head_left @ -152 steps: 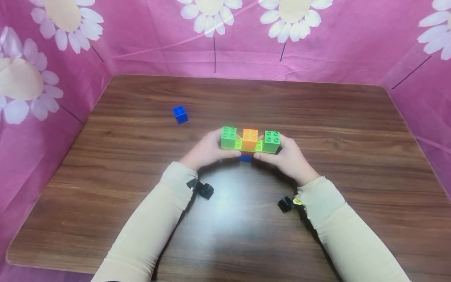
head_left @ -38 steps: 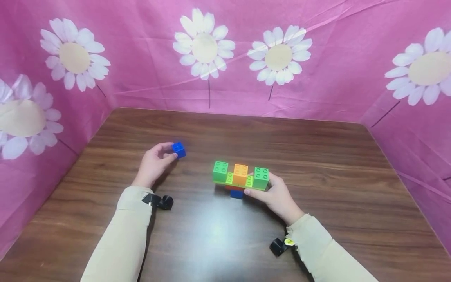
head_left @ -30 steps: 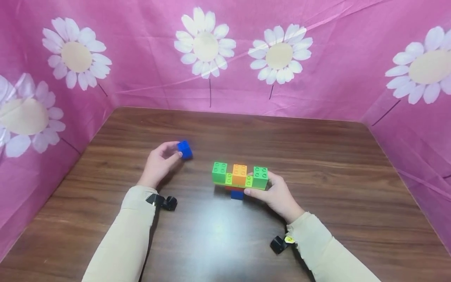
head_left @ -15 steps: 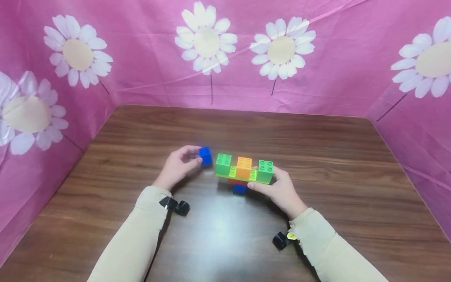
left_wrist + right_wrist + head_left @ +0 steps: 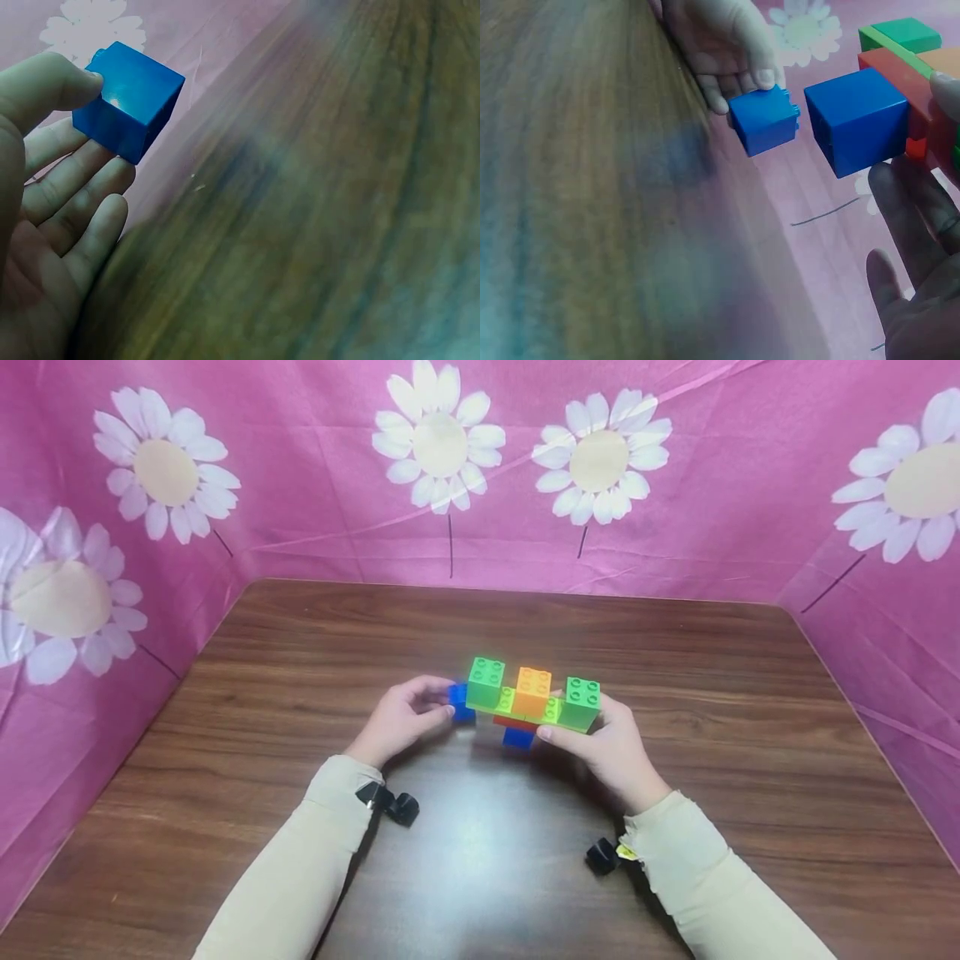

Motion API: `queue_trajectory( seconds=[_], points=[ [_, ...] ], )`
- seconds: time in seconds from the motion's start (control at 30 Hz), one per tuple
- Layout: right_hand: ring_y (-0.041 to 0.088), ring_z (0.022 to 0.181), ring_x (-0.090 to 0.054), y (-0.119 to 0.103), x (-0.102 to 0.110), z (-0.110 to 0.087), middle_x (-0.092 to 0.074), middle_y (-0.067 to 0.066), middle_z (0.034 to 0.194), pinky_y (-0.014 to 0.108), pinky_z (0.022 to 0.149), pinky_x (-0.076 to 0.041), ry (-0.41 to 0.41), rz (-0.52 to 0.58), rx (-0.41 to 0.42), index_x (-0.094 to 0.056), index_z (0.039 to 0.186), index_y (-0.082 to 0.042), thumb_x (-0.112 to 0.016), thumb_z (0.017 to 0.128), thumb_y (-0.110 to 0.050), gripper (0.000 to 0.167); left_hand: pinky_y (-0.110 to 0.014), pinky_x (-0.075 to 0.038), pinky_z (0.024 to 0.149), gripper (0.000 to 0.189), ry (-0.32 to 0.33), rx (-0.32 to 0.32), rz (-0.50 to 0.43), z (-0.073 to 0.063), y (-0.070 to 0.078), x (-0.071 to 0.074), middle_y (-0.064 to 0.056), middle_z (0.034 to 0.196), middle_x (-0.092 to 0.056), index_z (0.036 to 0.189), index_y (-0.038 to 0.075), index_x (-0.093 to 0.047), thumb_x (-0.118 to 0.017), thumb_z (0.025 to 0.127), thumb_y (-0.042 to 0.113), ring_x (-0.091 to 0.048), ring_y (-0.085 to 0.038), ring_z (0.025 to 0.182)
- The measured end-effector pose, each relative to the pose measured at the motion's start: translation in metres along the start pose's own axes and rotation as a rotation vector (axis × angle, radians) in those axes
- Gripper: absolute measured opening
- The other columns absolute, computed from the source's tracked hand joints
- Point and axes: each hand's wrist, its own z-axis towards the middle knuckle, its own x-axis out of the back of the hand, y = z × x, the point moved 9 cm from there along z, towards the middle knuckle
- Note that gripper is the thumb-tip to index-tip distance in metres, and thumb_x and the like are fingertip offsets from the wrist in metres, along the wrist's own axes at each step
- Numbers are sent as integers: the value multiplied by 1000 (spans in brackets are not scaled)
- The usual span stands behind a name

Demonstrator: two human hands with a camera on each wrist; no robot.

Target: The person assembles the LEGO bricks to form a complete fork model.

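Observation:
Between thumb and fingers my left hand (image 5: 405, 718) pinches a blue toy building brick (image 5: 131, 97), square with studs on one face. The right hand (image 5: 611, 747) grips the right end of a built brick piece. Its lime-green base (image 5: 506, 700) carries a green brick (image 5: 486, 683) at each end and an orange brick (image 5: 532, 693) in the middle. Beneath sit a red brick (image 5: 900, 82) and another blue brick (image 5: 859, 124). In the head view the pinched brick is partly hidden behind the built piece's left end; the right wrist view shows a gap between the two blue bricks.
A brown wood-grain table (image 5: 337, 635) with rounded corners lies under both hands. Pink cloth (image 5: 315, 468) printed with white daisies hangs behind and at both sides. Small black wrist cameras (image 5: 403, 810) stick out from both sleeves.
Earlier both hands held the built piece while the blue brick lay at the back left. The left hand has since picked that brick up and carried it right, to the piece, which now sits higher and tilted.

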Motion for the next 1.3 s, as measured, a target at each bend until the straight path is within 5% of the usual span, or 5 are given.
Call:
queue_trajectory(
  seconds=[0.37, 0.57, 0.83, 1.3],
  points=[
    [19, 95, -66, -25, 4, 1, -72, 5, 109, 26, 81, -57, 19, -15, 49, -67, 120, -5, -86, 81, -17, 45, -38, -52, 97, 40, -72, -47, 34, 0, 10, -22, -6, 114, -72, 125, 7, -66, -76, 88, 17, -69, -19, 104],
    [20, 97, -68, -29, -4, 10, -72, 6, 112, 28, 82, -58, -18, 16, 58, -67, 122, -7, -87, 79, -17, 48, -40, -51, 99, 39, -109, -55, 100, -1, 14, -35, 1, 113, -73, 123, 12, -68, -78, 86, 19, -67, -15, 107],
    [20, 101, -67, -24, -15, 21, -72, 6, 112, 30, 87, -56, -97, 7, 44, -68, 122, -7, -88, 78, -15, 49, -37, -48, 103, 48, -186, -146, 115, -1, 28, -60, 0, 121, -70, 130, 12, -66, -79, 84, 17, -64, -14, 112],
    [18, 108, -65, 4, -11, 27, -72, 3, 117, 28, 93, -53, -137, -79, -79, -66, 126, -11, -89, 77, -27, 56, -38, -43, 108, 57, -195, -59, 142, 1, 21, -64, 3, 129, -66, 135, 18, -60, -82, 82, 23, -57, -13, 124]
  ],
)
